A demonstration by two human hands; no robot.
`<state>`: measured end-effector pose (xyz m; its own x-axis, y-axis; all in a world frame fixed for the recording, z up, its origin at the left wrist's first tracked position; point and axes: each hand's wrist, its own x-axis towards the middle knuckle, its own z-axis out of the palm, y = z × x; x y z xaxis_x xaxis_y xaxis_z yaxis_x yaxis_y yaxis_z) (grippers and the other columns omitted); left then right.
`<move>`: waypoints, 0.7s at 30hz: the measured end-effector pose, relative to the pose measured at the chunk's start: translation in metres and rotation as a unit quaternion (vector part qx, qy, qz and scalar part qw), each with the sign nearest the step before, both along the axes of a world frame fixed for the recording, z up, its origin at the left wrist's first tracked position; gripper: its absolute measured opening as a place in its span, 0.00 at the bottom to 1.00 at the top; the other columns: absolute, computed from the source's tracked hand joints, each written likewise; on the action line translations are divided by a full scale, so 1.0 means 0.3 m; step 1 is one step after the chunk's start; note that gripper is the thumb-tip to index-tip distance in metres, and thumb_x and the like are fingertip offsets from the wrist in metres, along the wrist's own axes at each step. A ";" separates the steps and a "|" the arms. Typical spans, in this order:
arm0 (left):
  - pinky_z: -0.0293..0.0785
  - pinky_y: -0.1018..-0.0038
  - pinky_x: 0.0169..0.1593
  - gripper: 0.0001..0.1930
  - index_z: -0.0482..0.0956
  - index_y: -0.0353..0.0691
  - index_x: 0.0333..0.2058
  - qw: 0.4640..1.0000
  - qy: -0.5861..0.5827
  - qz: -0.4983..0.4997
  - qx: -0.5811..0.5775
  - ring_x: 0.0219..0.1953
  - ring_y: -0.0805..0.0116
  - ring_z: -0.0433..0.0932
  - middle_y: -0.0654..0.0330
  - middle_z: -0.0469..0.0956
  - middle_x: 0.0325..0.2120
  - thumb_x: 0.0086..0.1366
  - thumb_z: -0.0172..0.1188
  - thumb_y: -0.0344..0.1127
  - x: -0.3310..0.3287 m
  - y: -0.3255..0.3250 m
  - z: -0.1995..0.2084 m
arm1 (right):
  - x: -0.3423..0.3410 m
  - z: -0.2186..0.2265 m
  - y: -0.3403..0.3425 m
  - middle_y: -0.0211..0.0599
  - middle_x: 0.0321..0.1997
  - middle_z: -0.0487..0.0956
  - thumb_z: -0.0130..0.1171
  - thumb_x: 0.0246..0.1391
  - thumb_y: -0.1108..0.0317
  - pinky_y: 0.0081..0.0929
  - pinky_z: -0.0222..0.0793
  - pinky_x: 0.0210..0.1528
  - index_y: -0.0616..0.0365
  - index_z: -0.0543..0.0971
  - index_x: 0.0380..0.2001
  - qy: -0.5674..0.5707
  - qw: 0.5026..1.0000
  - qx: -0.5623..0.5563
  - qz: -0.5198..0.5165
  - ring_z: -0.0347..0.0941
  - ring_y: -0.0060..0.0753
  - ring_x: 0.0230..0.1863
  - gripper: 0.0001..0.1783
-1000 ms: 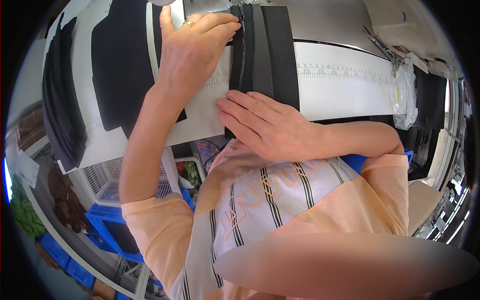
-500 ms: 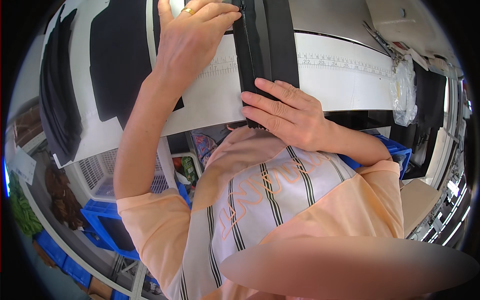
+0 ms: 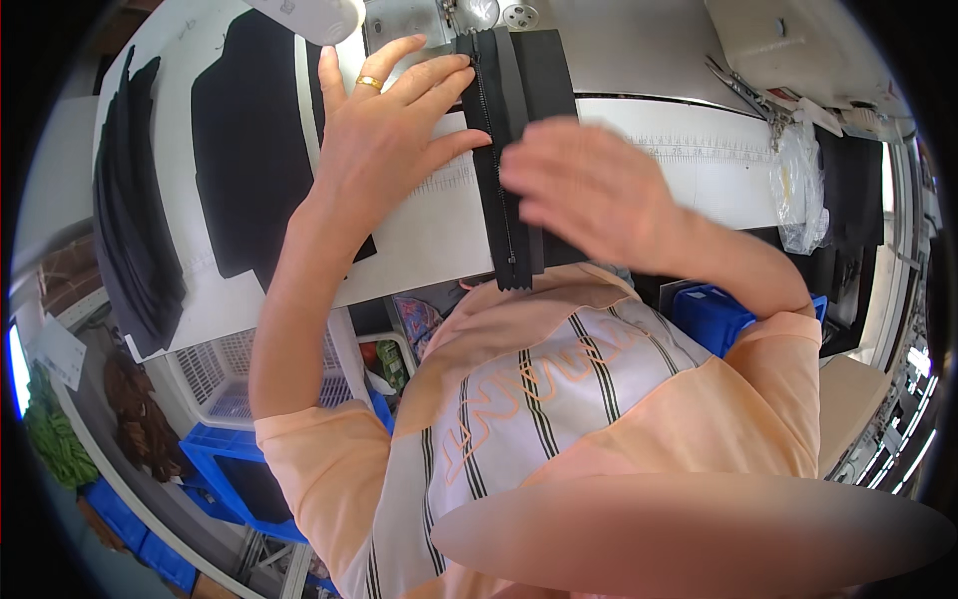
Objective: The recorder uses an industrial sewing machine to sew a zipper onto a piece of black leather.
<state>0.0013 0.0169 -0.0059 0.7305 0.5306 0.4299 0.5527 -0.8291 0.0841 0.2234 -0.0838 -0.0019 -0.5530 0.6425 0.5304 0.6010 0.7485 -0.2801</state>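
Observation:
A black zipper (image 3: 505,235) with metal teeth lies lengthwise over the table's front edge, its zigzag-cut end hanging toward me. Along its right side lie a dark grey strip (image 3: 512,85) and a wider black fabric piece (image 3: 548,75). My left hand (image 3: 374,150), a gold ring on one finger, is spread at the zipper's left edge, with fingertips touching it near the far end and the thumb lower down. Over the fabric's right part is my right hand (image 3: 604,195), blurred by motion, fingers stretched toward the zipper; I cannot tell whether it touches.
A measuring scale (image 3: 689,150) runs along the white table. Black cut panels (image 3: 249,150) and a dark fabric stack (image 3: 140,220) lie left. Metal sewing machine parts (image 3: 479,12) stand at the back; tweezers (image 3: 738,88) and a clear plastic bag (image 3: 798,190) lie right. Below is a white basket (image 3: 225,369).
My right hand has lifted off the zipper's near end and shifted up and right, uncovering it. My left fingers have spread, the thumb now reaching the zipper. The whole view has shifted slightly.

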 end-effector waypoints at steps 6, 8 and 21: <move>0.51 0.45 0.59 0.26 0.82 0.48 0.44 1.000 -0.012 -0.003 0.003 0.60 0.67 0.68 0.74 0.79 0.48 0.48 0.71 0.52 0.010 -0.003 0.009 | 0.009 -0.024 0.255 0.31 0.41 0.74 0.67 0.49 0.59 0.30 0.69 0.42 0.54 0.80 0.44 -0.030 0.994 0.015 -0.107 0.70 0.35 0.40 0.20; 0.43 0.41 0.63 0.26 0.81 0.47 0.48 1.000 0.007 -0.007 -0.027 0.63 0.64 0.65 0.73 0.77 0.53 0.55 0.65 0.55 0.007 -0.005 0.009 | 0.018 -0.031 0.259 0.30 0.40 0.74 0.67 0.48 0.59 0.31 0.68 0.42 0.53 0.81 0.42 -0.012 0.996 -0.008 -0.087 0.70 0.34 0.40 0.18; 0.52 0.48 0.57 0.23 0.82 0.45 0.42 0.999 -0.023 -0.022 -0.008 0.59 0.63 0.69 0.70 0.79 0.48 0.52 0.69 0.52 0.010 0.011 0.017 | 0.012 0.020 0.247 0.40 0.44 0.71 0.66 0.48 0.64 0.37 0.65 0.49 0.59 0.79 0.40 -0.064 0.994 0.019 -0.084 0.67 0.43 0.47 0.16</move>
